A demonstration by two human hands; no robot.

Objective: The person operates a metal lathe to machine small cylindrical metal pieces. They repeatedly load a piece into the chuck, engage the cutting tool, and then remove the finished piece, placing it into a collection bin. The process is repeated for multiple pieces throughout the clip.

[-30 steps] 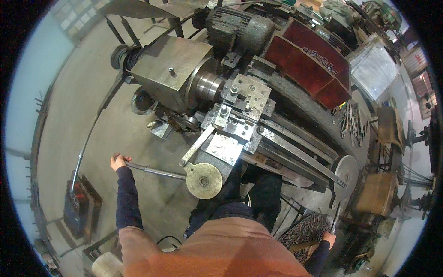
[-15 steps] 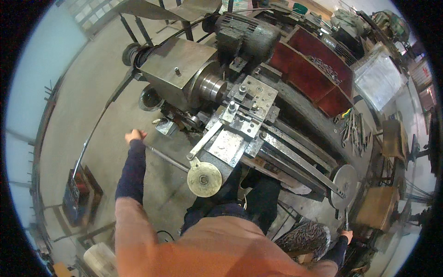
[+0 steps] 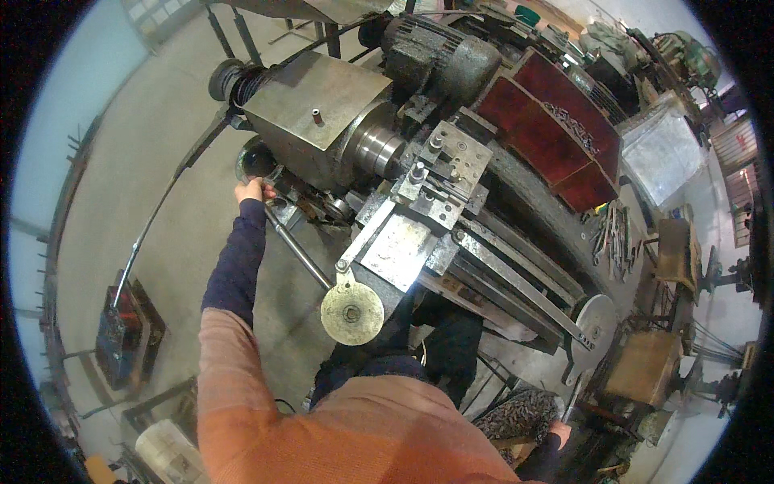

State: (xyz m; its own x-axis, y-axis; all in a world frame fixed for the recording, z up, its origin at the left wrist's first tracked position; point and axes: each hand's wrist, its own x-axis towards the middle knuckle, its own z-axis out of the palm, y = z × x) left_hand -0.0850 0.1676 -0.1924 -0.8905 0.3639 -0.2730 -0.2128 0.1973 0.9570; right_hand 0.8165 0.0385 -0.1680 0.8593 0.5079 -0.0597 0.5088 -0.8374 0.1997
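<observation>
My left hand (image 3: 254,190) has its fingers closed at the far end of a long metal lever (image 3: 300,254). This lever runs down to a round brass-coloured disc (image 3: 352,313) on the front of a metal lathe. Low on the right, my right hand (image 3: 560,431) is closed around the end of a handle (image 3: 575,395) that hangs from a grey round plate (image 3: 597,323). Between my arms lies the tool slide (image 3: 395,246) with its bolted blocks. A shiny cylindrical chuck (image 3: 379,151) projects from the headstock (image 3: 310,101).
A greasy motor (image 3: 439,52) sits behind the headstock. Beside it, a red tray (image 3: 552,121) holds small metal pieces. Several wrenches (image 3: 617,242) lie to the right. A dark pedal-like box (image 3: 125,339) stands on the floor at left. Dark shavings (image 3: 516,415) are heaped near my right hand.
My left hand has moved away from me, and the lever's end has swung with it toward the headstock. My right hand has swung left with the handle. The view has shifted slightly.
</observation>
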